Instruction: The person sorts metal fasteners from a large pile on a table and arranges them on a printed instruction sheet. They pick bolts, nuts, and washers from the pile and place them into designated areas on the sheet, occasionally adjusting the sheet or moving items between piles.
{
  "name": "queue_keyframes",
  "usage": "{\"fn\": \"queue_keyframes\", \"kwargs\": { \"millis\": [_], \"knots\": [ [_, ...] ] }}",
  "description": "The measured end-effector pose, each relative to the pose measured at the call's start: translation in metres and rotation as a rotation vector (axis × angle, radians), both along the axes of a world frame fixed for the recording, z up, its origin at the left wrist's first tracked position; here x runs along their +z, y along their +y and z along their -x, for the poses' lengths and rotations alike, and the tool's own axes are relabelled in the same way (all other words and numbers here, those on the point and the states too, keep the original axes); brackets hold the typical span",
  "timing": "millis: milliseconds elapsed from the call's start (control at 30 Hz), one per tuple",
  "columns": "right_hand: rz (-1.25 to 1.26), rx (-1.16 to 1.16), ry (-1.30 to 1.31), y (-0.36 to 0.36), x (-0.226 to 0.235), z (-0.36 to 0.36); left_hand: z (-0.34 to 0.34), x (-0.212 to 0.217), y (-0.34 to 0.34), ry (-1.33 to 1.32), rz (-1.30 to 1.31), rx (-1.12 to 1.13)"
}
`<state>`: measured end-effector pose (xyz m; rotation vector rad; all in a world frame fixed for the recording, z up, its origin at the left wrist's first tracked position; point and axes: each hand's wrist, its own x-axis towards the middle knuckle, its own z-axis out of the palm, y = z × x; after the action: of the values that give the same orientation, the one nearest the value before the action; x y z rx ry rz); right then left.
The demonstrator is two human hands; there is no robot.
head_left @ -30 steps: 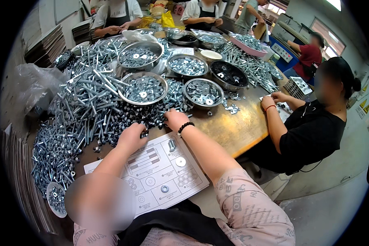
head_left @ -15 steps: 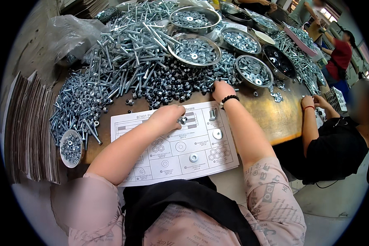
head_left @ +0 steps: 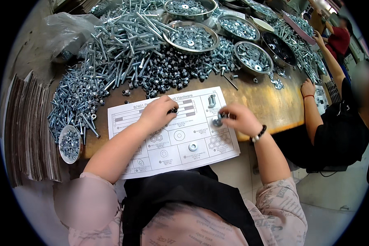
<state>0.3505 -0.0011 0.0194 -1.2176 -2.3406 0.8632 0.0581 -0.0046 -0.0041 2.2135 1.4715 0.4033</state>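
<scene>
- Stack of flat cardboard sheets (head_left: pixel 26 131) at the far left edge of the tabletop (head_left: pixel 266 98); the number of sheets cannot be counted.
- One small round dish (head_left: pixel 69 143) of nuts sits beside the stack; four steel bowls (head_left: pixel 190 37) of hardware stand further back.
- One printed sheet (head_left: pixel 172 131) with outlined boxes lies in front of the person; one washer (head_left: pixel 193 146) and one short bolt (head_left: pixel 211 100) already rest in boxes.
- Left hand (head_left: pixel 158 115), curled, pinches a small dark nut (head_left: pixel 174 110) at the fingertips over the sheet's upper row.
- Right hand (head_left: pixel 240 119) grips a small metal piece (head_left: pixel 218 120) over a right-hand box.
- Judgement: each piece should be set squarely inside its matching outline, one box at a time, with the sheet kept flat.
- One co-worker's hand (head_left: pixel 307 88) rests on the tabletop, well apart.
</scene>
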Motion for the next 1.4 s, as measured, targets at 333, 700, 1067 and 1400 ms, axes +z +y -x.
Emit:
{"fn": "queue_keyframes", "kwargs": {
  "millis": [333, 700, 1067, 1400],
  "knots": [
    [-0.027, -0.107, -0.324, -0.070, 0.001, -0.005, -0.011, 0.002, -0.004, 0.050, -0.093, -0.047],
    [-0.110, -0.156, -0.294, -0.074, -0.005, -0.002, -0.066, 0.011, -0.039, -0.076, -0.067, -0.209],
    [-0.076, -0.034, -0.217, -0.068, -0.014, -0.006, -0.101, -0.012, -0.063, -0.103, -0.155, -0.248],
    [-0.063, -0.006, -0.149, -0.068, -0.012, -0.011, -0.099, -0.007, -0.063, -0.189, 0.003, -0.250]
  ]
}}
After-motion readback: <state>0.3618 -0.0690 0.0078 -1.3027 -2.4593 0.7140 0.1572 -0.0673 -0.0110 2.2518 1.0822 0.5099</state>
